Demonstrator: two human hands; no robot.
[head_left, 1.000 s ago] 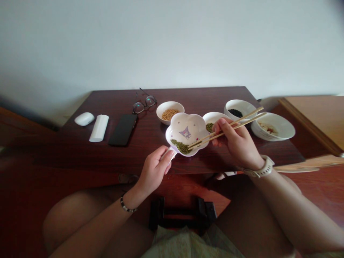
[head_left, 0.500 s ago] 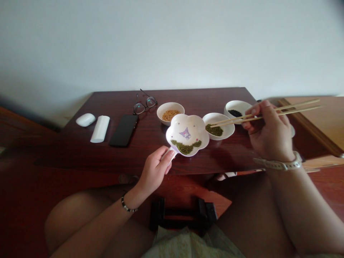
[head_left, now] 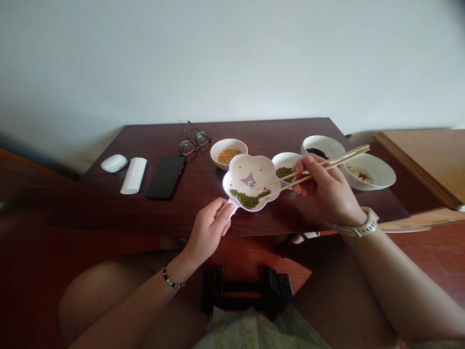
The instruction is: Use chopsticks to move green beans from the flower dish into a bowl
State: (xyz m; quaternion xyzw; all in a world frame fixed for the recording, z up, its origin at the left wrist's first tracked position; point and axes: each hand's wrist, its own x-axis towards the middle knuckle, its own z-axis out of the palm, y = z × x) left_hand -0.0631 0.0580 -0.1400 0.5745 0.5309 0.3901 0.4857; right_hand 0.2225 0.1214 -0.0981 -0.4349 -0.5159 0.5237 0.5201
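My left hand point(head_left: 212, 223) is closed round the handle of a white flower-shaped dish point(head_left: 263, 169), tilted toward me above the table's front part. Green beans point(head_left: 247, 199) lie heaped along the dish's near side, below a printed cartoon figure. In my right hand point(head_left: 325, 189) is a pair of chopsticks point(head_left: 341, 157), their tips inside the dish at the right end of the beans. Just behind that hand stands a white bowl point(head_left: 281, 157) with more green beans, partly hidden by the dish and my fingers.
On the dark table point(head_left: 152, 135) stand a bowl of yellow beans point(head_left: 218, 145), a bowl of black beans point(head_left: 334, 141) and a larger bowl point(head_left: 385, 174) with mixed bits. Eyeglasses point(head_left: 196, 143), a black phone point(head_left: 165, 177), a white case point(head_left: 133, 175) and a white rounded object point(head_left: 114, 163) lie left.
My right hand has brought the chopsticks left and toward me, from the green-bean bowl into the dish. The larger bowl at right has come into view. My left hand holds nearly still.
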